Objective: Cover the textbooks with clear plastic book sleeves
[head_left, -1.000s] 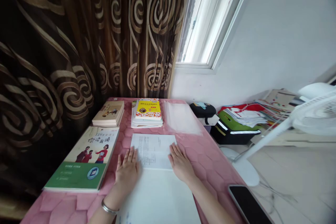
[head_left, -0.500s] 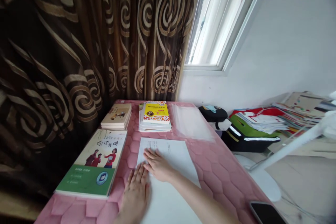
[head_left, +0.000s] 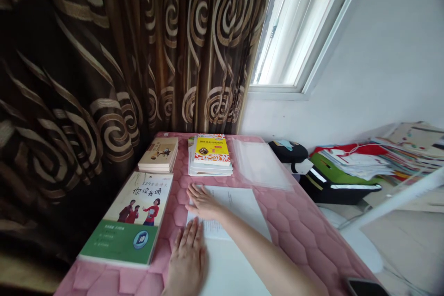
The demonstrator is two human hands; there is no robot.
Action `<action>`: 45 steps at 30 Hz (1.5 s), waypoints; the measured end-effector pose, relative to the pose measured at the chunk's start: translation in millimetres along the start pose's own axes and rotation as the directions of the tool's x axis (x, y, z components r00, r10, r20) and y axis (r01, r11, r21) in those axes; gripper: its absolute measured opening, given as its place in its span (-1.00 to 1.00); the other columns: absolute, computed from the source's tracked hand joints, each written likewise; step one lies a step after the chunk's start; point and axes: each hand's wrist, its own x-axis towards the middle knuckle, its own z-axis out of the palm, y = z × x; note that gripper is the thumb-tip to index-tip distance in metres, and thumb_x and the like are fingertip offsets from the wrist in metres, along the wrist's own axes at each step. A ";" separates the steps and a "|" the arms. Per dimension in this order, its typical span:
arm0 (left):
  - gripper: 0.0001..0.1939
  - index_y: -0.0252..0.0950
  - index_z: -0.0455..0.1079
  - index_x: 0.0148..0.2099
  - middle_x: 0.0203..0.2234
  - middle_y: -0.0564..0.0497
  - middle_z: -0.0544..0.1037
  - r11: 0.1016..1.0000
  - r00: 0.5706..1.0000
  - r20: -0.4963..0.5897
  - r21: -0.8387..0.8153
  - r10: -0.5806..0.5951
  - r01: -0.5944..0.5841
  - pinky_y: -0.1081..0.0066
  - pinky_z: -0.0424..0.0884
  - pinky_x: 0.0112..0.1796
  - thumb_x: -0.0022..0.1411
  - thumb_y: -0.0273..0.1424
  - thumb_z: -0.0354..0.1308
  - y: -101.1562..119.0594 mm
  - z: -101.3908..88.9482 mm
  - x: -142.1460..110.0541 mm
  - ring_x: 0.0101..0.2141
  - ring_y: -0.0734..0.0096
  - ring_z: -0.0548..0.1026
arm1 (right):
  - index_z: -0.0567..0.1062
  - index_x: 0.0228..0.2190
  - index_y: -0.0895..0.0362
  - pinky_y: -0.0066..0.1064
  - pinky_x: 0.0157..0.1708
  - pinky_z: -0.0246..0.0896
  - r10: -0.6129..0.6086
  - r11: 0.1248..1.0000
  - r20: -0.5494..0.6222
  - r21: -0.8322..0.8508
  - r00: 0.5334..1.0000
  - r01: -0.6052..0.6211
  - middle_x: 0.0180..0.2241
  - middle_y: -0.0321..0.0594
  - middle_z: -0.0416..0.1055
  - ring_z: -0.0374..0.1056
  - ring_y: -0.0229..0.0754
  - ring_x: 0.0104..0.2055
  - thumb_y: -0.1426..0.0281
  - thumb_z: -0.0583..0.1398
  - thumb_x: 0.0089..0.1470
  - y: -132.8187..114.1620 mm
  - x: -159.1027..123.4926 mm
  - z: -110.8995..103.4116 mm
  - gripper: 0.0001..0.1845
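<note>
A patterned brown curtain (head_left: 166, 46) hung behind the far end of the table (head_left: 291, 226), whose pink cover appeared padded. Upon it, in front of the wearer, lay white paper (head_left: 232, 263), flat, printed at the far end and plain nearer the wearer; whether it was one sheet or several could not be determined. To its left, apart from it, lay a large green-and-white book (head_left: 126, 222). Clear plastic sheets (head_left: 262, 162) lay beyond the paper, to the right of a pile topped by a yellow book (head_left: 211, 148).

The right hand (head_left: 204, 202) was flat, palm down, fingers extended and slightly parted, across the paper's far left corner. The left hand (head_left: 187, 256) was likewise flat, fingers close together, over the left edge, nearer the wearer. Neither gripped anything. A phone (head_left: 366, 286) was partly in view at lower right.

In this inspector's judgement the paper was light, thin and limp, liable to crease or tear, and prone to slide under uneven pressure. The uncovered far right corner offered the soundest hold, pinched lightly between thumb and fingertips.
</note>
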 end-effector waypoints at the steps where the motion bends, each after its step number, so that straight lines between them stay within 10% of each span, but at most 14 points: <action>1: -0.47 -0.21 0.20 0.31 0.22 -0.03 0.33 1.000 1.000 0.005 0.005 0.000 0.000 0.16 0.27 0.16 0.33 -0.33 -0.14 0.1 1.2 0.1 0.20 0.24 0.30 | -0.06 0.32 0.30 -0.05 0.35 -0.51 -0.021 1.000 0.013 0.014 1.000 0.021 0.37 -0.01 -0.30 -0.43 -0.07 0.42 0.04 -0.15 0.31 -3.3 -7.2 3.5 -0.24; 8: -0.45 -0.15 0.17 0.32 0.26 0.00 0.27 1.000 1.000 0.007 -0.019 -0.018 0.018 0.08 0.19 0.21 0.30 -0.40 -0.13 -0.7 0.7 1.1 0.22 0.21 0.28 | -0.03 0.32 0.26 -0.17 0.36 -0.43 0.127 0.991 -0.001 0.050 0.992 -0.127 0.37 -0.06 -0.29 -0.40 -0.15 0.41 0.09 -0.19 0.33 11.0 -78.2 9.6 -0.30; 15: -0.49 -0.17 0.30 0.25 0.20 -0.07 0.36 0.987 0.969 0.197 -0.014 -0.151 0.157 -0.08 0.06 0.24 0.31 -0.36 -0.18 20.8 -33.3 31.2 0.16 0.08 0.35 | -0.07 0.31 0.39 -0.13 0.35 -0.36 0.528 0.844 -0.121 -0.033 0.841 -0.535 0.37 0.05 -0.34 -0.41 -0.08 0.41 0.03 -0.23 0.30 72.9 -145.8 6.8 -0.20; 21: -0.43 -0.08 0.03 0.37 0.31 -0.02 0.18 0.988 0.953 0.273 -0.115 0.129 -0.101 -0.13 -0.12 0.26 0.34 -0.37 -0.18 51.8 -32.7 116.6 0.30 0.11 0.11 | -0.03 0.31 0.37 -0.12 0.34 -0.33 0.472 0.863 -0.216 -0.083 0.855 -0.498 0.37 0.07 -0.30 -0.38 -0.06 0.41 0.04 -0.21 0.30 77.9 -147.8 16.8 -0.21; 26: -0.41 -0.28 -0.11 0.41 0.36 -0.10 0.00 0.990 0.950 0.309 -0.142 0.047 -0.002 -0.11 -0.14 0.26 0.38 -0.30 -0.28 39.6 -5.3 157.4 0.33 0.18 -0.01 | 0.06 0.27 0.46 -0.08 0.34 -0.33 0.531 0.836 -0.176 -0.047 0.829 -0.546 0.35 0.20 -0.20 -0.27 0.07 0.40 0.08 -0.14 0.30 59.7 -138.0 -2.5 -0.22; 35: -0.38 -0.13 -0.08 0.40 0.36 -0.02 -0.01 0.995 0.949 0.314 -0.104 0.023 0.010 -0.12 -0.27 0.27 0.31 -0.33 -0.15 36.9 6.4 155.4 0.34 0.17 -0.05 | -0.02 0.31 0.38 -0.12 0.33 -0.28 0.439 0.897 -0.219 0.160 0.871 -0.412 0.36 0.07 -0.16 -0.30 -0.06 0.41 0.10 -0.27 0.33 30.0 -58.2 -6.3 -0.25; 45: -0.41 -0.36 -0.01 0.38 0.36 -0.19 -0.03 0.959 0.909 0.311 0.032 -0.277 0.281 -0.23 -0.16 0.23 0.38 -0.27 -0.29 -15.3 -21.3 135.0 0.33 0.11 0.01 | 0.00 0.30 0.41 -0.08 0.32 -0.39 0.665 0.726 -0.216 -0.037 0.715 -0.686 0.36 0.13 -0.17 -0.28 0.02 0.41 0.12 -0.19 0.31 80.4 -117.6 -14.9 -0.26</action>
